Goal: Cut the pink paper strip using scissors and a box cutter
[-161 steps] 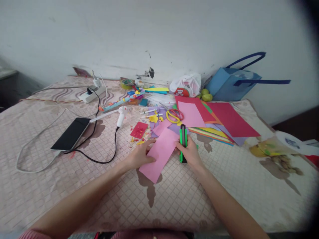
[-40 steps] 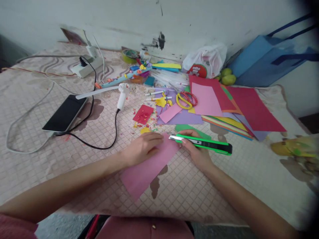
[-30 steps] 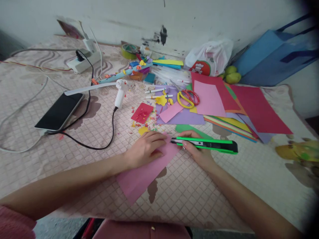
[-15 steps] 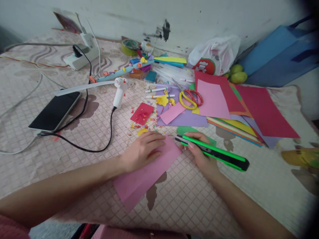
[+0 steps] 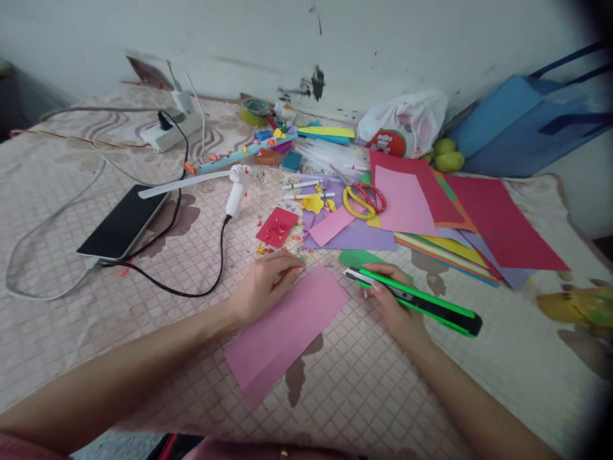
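Note:
A pink paper strip (image 5: 292,332) lies slantwise on the tablecloth near the front. My left hand (image 5: 265,284) rests at its upper left edge, fingers bent and drawn together; whether anything is between the fingertips is too small to tell. To the right of the strip, my right hand (image 5: 390,300) holds a green and black utility knife (image 5: 421,300), its blade end pointing left, just off the strip's upper right corner. Behind the knife lies a green paper piece (image 5: 357,258).
A glue gun (image 5: 235,195), a phone (image 5: 122,223) and cables are at the left. Scissors (image 5: 361,201), coloured paper (image 5: 502,220) and a plastic bag (image 5: 407,121) lie farther back. A red square (image 5: 278,227) with scraps sits behind my left hand.
My left hand has slid left off the middle of the pink strip, uncovering its upper end. The knife tip has moved slightly right, away from the strip. The camera view has shifted.

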### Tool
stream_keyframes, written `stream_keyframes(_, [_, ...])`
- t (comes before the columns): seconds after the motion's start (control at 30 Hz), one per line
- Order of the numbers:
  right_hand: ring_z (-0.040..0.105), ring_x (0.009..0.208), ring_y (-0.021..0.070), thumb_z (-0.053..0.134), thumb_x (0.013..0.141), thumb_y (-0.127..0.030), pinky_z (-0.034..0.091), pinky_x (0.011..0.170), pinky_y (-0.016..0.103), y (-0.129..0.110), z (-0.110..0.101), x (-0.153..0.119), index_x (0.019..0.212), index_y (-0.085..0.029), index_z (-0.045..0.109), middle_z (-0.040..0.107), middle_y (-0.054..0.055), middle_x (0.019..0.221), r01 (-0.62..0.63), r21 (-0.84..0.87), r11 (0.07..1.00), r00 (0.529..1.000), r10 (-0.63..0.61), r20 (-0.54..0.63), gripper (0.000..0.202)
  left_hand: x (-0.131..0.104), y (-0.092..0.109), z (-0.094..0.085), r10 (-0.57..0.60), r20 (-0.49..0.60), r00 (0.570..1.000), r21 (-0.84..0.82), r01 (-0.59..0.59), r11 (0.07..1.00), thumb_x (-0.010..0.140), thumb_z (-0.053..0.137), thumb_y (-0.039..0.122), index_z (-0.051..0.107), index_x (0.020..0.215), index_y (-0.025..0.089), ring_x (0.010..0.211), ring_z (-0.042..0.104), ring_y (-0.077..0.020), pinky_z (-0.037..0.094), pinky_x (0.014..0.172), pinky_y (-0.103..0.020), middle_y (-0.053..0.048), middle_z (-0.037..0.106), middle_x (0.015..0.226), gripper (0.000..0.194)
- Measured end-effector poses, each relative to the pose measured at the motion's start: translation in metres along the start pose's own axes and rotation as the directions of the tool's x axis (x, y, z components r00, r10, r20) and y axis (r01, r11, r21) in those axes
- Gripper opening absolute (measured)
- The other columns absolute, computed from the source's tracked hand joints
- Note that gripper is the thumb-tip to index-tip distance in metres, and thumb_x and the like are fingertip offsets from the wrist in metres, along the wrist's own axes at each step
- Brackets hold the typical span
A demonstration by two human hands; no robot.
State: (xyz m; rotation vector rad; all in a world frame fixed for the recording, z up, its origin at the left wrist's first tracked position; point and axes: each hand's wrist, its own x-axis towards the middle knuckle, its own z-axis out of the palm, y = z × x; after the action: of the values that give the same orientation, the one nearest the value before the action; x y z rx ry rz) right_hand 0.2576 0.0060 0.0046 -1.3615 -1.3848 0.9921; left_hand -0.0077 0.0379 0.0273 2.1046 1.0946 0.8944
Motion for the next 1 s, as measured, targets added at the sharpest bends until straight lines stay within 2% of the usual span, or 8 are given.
stream_keyframes(0.13, [0.059, 0.076, 0.0179, 0.057, 0.087, -0.040, 0.049, 0.067, 0.033, 0.001, -0.002, 0.003, 0.108, -0.029, 0.061, 0.063, 0.003, 0.099, 0.015, -0.040, 0.999, 0.999, -0.017, -0.047, 0.025, -0.001, 0.003, -0.001, -0.102, 0.056, 0.993, 0.051, 0.099, 0.994, 0.095, 0.043, 0.024, 0.064, 0.092, 0.016, 0.077, 0.063, -0.0136, 0.051, 0.072, -0.026, -0.005, 0.068, 0.090, 0.022])
stream_keyframes(0.3, [0.057, 0.078, 0.0175, 0.057, 0.087, -0.042, 0.048, 0.070, 0.033, 0.000, 0.000, 0.003, 0.108, -0.029, 0.061, 0.062, 0.002, 0.098, 0.067, -0.093, 0.993, 0.996, -0.072, -0.051, 0.024, -0.001, -0.003, 0.003, 0.067, -0.065, 0.996, 0.028, -0.065, 0.997, 0.092, 0.048, 0.018, 0.061, 0.101, 0.017, 0.104, 0.061, -0.0177, 0.048, 0.092, -0.033, -0.008, 0.064, 0.114, 0.016])
stream_keyframes(0.47, [0.061, 0.082, 0.0187, 0.057, 0.087, -0.042, 0.050, 0.074, 0.035, -0.001, -0.001, 0.000, 0.113, -0.029, 0.059, 0.061, 0.004, 0.107, 0.069, -0.069, 0.995, 0.995, -0.064, 0.080, 0.029, -0.001, -0.005, 0.013, 0.236, -0.043, 0.971, 0.053, -0.234, 0.971, 0.088, 0.052, 0.015, 0.063, 0.090, 0.016, 0.097, 0.061, -0.0186, 0.050, 0.088, -0.036, -0.008, 0.069, 0.097, 0.012])
stream_keyframes(0.6, [0.062, 0.080, 0.0180, 0.058, 0.086, -0.041, 0.050, 0.073, 0.034, -0.003, -0.001, 0.000, 0.112, -0.028, 0.060, 0.062, 0.004, 0.106, 0.127, -0.121, 0.984, 0.982, -0.108, 0.155, 0.029, -0.005, -0.003, 0.020, 0.326, 0.068, 0.943, 0.101, -0.331, 0.938, 0.085, 0.057, 0.018, 0.063, 0.094, 0.015, 0.111, 0.056, -0.0241, 0.046, 0.095, -0.044, -0.012, 0.064, 0.114, 0.010])
stream_keyframes(0.7, [0.060, 0.076, 0.0166, 0.057, 0.087, -0.041, 0.049, 0.070, 0.033, -0.001, 0.000, 0.002, 0.113, -0.028, 0.060, 0.062, 0.004, 0.104, 0.174, -0.107, 0.979, 0.972, -0.153, 0.177, 0.030, -0.011, 0.000, 0.021, 0.328, 0.212, 0.921, 0.152, -0.363, 0.919, 0.084, 0.063, 0.028, 0.060, 0.108, 0.015, 0.128, 0.044, -0.0295, 0.036, 0.106, -0.052, -0.016, 0.049, 0.137, 0.027])
stream_keyframes(0.83, [0.058, 0.069, 0.0163, 0.052, 0.090, -0.042, 0.049, 0.068, 0.033, 0.002, 0.001, 0.005, 0.120, -0.028, 0.055, 0.061, 0.001, 0.080, 0.136, -0.038, 0.990, 0.974, -0.126, 0.187, 0.033, -0.017, 0.002, 0.020, 0.297, 0.392, 0.871, 0.191, -0.393, 0.900, 0.087, 0.059, 0.040, 0.054, 0.122, 0.016, 0.137, 0.032, -0.0333, 0.023, 0.110, -0.061, -0.019, 0.038, 0.146, 0.043])
stream_keyframes(0.9, [0.059, 0.069, 0.0162, 0.054, 0.090, -0.041, 0.049, 0.069, 0.033, 0.001, 0.000, 0.006, 0.119, -0.028, 0.054, 0.060, 0.000, 0.077, 0.109, -0.045, 0.993, 0.977, -0.099, 0.187, 0.032, -0.017, 0.003, 0.018, 0.288, 0.415, 0.863, 0.178, -0.387, 0.905, 0.089, 0.056, 0.041, 0.053, 0.124, 0.016, 0.137, 0.033, -0.0317, 0.021, 0.111, -0.061, -0.018, 0.041, 0.144, 0.043])
stream_keyframes(1.0, [0.060, 0.073, 0.0150, 0.060, 0.086, -0.038, 0.049, 0.070, 0.032, -0.003, -0.001, 0.006, 0.114, -0.028, 0.056, 0.062, 0.001, 0.089, 0.105, -0.083, 0.991, 0.979, -0.088, 0.185, 0.030, -0.017, 0.001, 0.015, 0.297, 0.371, 0.880, 0.122, -0.363, 0.924, 0.092, 0.053, 0.038, 0.053, 0.125, 0.016, 0.131, 0.043, -0.0261, 0.025, 0.113, -0.054, -0.016, 0.050, 0.137, 0.040])
